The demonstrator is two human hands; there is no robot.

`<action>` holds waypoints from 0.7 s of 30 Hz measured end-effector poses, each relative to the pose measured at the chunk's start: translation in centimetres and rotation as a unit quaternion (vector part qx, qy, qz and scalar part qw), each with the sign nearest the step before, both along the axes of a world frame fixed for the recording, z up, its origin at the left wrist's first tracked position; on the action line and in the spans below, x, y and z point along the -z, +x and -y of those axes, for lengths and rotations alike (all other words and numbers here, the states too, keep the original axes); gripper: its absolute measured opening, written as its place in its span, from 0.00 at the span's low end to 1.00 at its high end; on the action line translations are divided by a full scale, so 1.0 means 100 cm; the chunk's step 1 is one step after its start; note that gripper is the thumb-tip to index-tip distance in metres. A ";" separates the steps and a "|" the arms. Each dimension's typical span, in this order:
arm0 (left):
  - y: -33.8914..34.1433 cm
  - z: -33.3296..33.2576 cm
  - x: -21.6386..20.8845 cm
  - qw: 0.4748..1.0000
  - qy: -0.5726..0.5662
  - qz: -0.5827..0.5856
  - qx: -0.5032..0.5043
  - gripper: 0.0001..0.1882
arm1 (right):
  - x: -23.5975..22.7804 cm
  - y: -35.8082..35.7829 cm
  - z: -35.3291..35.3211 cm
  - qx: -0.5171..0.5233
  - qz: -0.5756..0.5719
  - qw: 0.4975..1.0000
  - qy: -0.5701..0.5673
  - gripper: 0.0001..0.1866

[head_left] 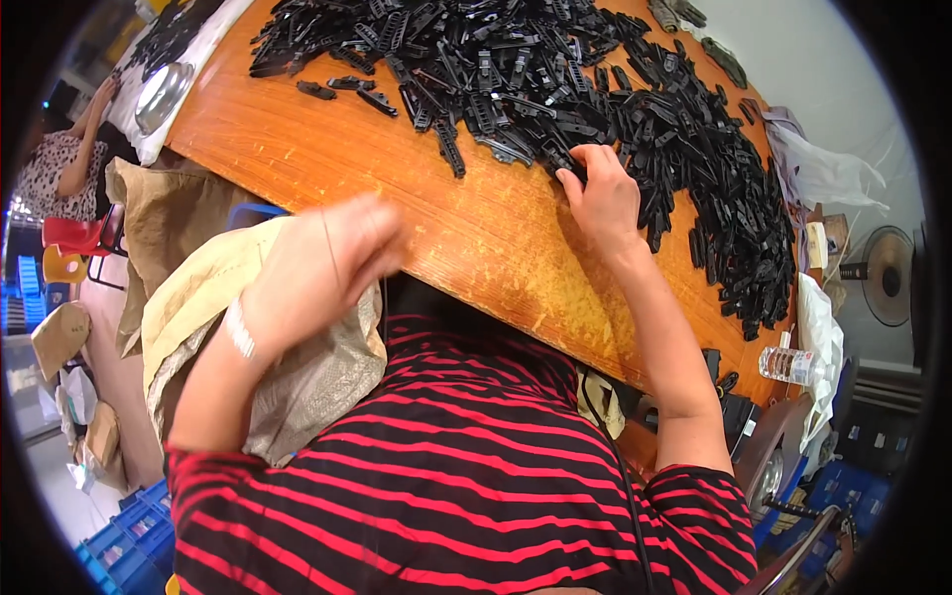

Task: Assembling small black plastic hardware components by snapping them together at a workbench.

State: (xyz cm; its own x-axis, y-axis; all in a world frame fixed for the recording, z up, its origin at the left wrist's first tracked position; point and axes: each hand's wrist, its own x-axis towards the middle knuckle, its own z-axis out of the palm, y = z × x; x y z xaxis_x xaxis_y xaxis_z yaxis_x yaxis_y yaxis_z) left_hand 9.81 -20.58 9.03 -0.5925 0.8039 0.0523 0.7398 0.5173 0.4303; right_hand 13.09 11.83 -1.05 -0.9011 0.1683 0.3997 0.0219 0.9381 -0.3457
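A large heap of black plastic parts (516, 74), many slotted and elongated, covers the far side of the wooden table (476, 223). At the near edge of this heap, my right hand (605, 196) has its thumb and fingers closed round a black plastic part, mostly covered by the fingers. My left hand (332, 248) is in the air by the table's front edge, above an open woven sack (322, 382). Motion smears its fingers, so whether they hold anything cannot be made out. A white band circles the left wrist.
A clear plastic bottle (786, 365) lies at the table's right edge, near white plastic bags (828, 178). A metal bowl (164, 96) is at the far left, where another person (69, 164) sits. Blue crates (129, 540) stand low on the left; a fan (886, 276) is at right.
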 end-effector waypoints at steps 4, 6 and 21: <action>-0.064 -0.047 0.051 0.984 0.046 -0.172 0.005 0.07 | -0.005 0.013 0.041 -0.075 0.070 0.992 -0.073 0.13; -0.087 -0.063 0.077 0.979 0.036 -0.202 0.017 0.07 | -0.002 0.022 0.058 -0.123 0.079 0.988 -0.054 0.13; -0.050 -0.095 0.087 0.841 0.340 0.392 -0.155 0.19 | -0.016 0.016 0.079 -0.126 -0.008 0.960 -0.250 0.17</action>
